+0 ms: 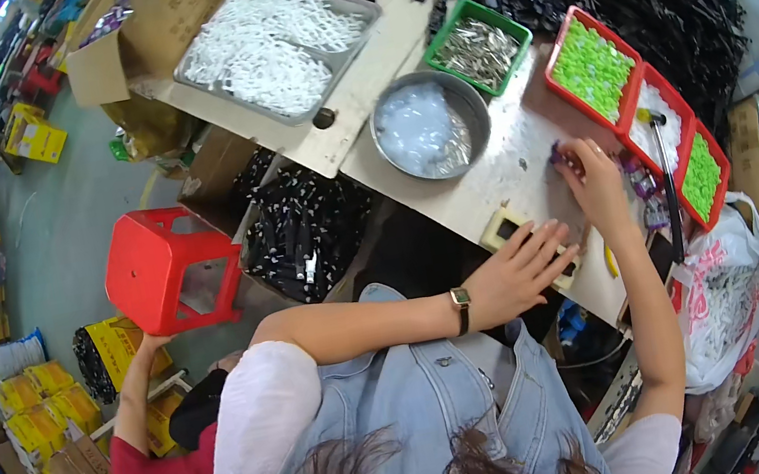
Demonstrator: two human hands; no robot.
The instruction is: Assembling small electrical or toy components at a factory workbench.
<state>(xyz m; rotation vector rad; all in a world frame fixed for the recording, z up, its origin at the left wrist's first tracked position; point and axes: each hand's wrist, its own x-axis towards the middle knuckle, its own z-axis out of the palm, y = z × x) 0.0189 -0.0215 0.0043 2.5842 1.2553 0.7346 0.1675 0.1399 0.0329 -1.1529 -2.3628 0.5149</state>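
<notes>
My left hand (523,273) lies open, fingers stretched, over a cream-coloured block-like fixture (503,226) at the table's near edge. It partly hides the fixture and holds nothing visible. Farther right, my right hand (598,186) pinches a small dark purple piece (559,154) between thumb and fingers; its exact kind is too small to tell. Beside that hand stand joined red trays with green pieces (591,70) and white pieces (661,122). More small purple pieces (642,181) lie just right of my right wrist.
A round metal bowl (387,149) with clear bags and a green tray of metal parts (480,57) stand ahead. Black strips (663,4) pile up behind. White pieces fill a metal tray (275,47). At left, another person's hand (153,344) touches a red stool (142,274).
</notes>
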